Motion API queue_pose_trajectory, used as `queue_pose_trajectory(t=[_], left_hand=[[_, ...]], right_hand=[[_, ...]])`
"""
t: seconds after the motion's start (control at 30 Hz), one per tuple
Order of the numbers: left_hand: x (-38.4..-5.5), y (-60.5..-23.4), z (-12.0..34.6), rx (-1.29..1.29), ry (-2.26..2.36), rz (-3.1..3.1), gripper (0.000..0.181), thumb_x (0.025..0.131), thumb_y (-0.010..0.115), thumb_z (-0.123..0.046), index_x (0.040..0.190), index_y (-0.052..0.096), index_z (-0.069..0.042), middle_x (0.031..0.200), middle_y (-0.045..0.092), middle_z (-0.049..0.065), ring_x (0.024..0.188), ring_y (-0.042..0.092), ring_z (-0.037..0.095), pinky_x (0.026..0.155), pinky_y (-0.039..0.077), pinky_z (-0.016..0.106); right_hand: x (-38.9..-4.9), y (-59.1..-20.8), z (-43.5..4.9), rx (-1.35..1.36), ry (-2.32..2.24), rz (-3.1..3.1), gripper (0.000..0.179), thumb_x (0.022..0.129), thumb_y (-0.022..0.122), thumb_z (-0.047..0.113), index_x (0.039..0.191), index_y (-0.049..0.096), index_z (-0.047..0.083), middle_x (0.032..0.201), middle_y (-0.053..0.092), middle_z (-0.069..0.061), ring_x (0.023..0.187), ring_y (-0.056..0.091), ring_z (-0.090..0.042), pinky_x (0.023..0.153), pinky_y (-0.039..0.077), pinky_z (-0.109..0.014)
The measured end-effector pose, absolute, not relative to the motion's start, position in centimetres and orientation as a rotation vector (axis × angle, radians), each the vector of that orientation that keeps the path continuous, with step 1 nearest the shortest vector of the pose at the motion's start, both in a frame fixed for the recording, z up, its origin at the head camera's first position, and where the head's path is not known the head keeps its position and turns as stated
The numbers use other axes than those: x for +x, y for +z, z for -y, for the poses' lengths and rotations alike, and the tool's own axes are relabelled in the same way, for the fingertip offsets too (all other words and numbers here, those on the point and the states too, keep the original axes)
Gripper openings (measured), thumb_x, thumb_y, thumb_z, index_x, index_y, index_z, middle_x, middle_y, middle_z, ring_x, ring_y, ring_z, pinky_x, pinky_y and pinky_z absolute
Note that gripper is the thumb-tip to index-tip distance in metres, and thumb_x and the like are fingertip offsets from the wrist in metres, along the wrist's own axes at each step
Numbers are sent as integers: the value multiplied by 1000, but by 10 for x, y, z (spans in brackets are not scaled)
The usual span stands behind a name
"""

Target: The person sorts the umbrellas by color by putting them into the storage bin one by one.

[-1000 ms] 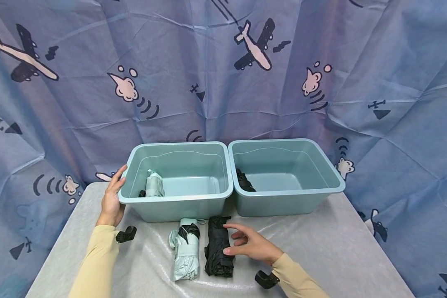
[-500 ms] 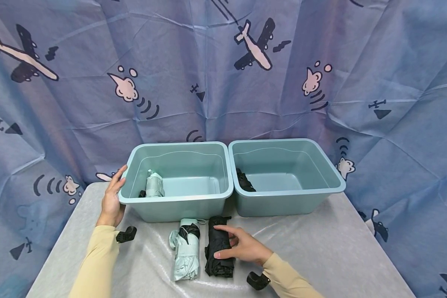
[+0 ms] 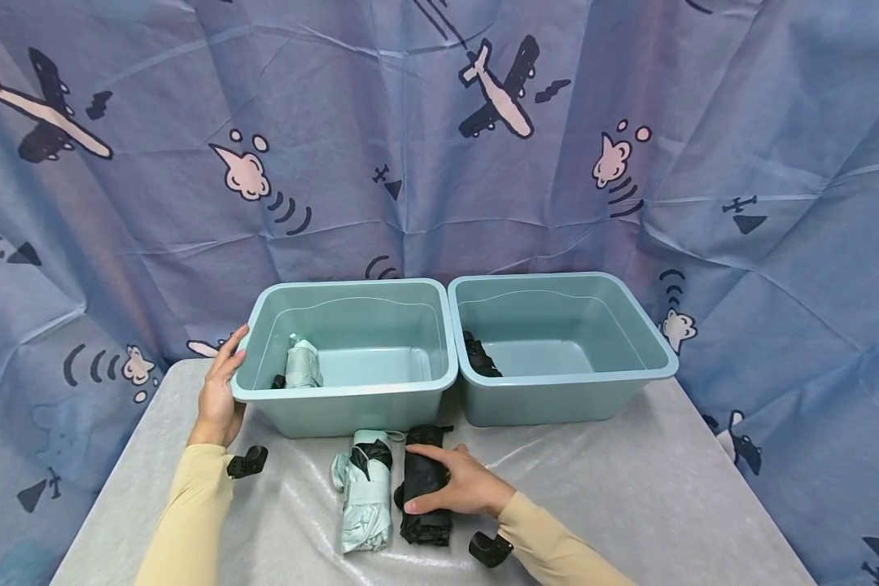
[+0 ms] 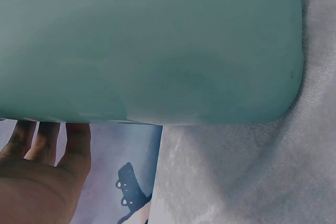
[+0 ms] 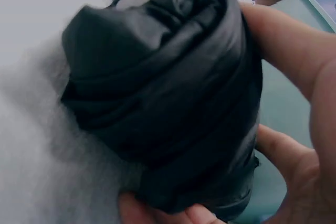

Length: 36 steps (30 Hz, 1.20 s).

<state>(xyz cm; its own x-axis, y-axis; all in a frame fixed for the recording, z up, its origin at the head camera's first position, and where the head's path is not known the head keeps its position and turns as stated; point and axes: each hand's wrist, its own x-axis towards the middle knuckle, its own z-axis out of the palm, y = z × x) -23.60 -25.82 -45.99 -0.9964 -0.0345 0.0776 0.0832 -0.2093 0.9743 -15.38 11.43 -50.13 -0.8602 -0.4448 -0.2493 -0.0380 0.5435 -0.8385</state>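
In the head view, my right hand [image 3: 463,482] grips a black folded umbrella [image 3: 426,533] lying on the table, thumb over its near part and index finger over its far part. Up close in the right wrist view, the rolled black fabric [image 5: 168,87] sits between my fingers. Just left of it lies a pale mint folded umbrella [image 3: 367,509] with a dark patch near its top. My left hand [image 3: 220,399] rests on the left end of the left bin [image 3: 352,415]; its fingers [image 4: 77,148] touch the bin's outer side, fairly straight.
The right bin [image 3: 542,403] stands beside the left one, with a black folded bundle [image 3: 481,356] at its left side. Inside the left bin are a mint bundle [image 3: 303,364] and a small black piece [image 3: 279,381]. A printed blue curtain [image 3: 410,163] hangs behind.
My right hand has moved left over the black umbrella and taken hold of it, and the umbrella has shifted slightly left. My left hand has stayed on the bin.
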Motion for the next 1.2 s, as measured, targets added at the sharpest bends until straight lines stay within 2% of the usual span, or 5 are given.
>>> queue_pose_trajectory(t=[0.2,0.33,0.5,0.6,1.2], left_hand=[[-236,-460,258,-53,-2385,1928,54,111,38,-34,163,25,-22,163,24,6,138,34,21,101,39,28],[-236,-459,257,-45,-2382,1937,54,112,37,-34,163,25,-23,163,23,6,139,34,21,102,39,28],[-237,-458,256,-38,-2383,1944,54,112,36,-33,163,24,-24,165,20,7,140,31,22,104,37,30],[-236,-458,256,-37,-2382,1942,54,112,37,-33,163,24,-23,164,21,6,139,33,21,102,38,29],[-236,-458,257,-32,-2387,1927,55,111,38,-33,163,25,-21,161,25,5,133,38,17,98,42,26]], right_hand=[[-156,-500,-106,-367,-1160,-2385,87,71,93,40,147,55,24,134,50,-23,123,46,-38,98,42,-59],[-157,-502,-105,-354,-1224,-2355,86,70,95,33,146,56,24,130,51,-21,118,48,-35,96,43,-54],[-159,-507,-112,-350,-1533,-2088,86,71,92,6,147,53,13,127,56,-17,104,59,-27,90,50,-40],[-158,-506,-118,-340,-1651,-1947,88,72,90,-1,149,49,11,128,56,-16,98,63,-24,85,52,-34],[-127,-468,-142,-434,-1876,-1627,86,83,83,3,156,40,20,140,44,-23,107,64,-37,86,56,-48]])
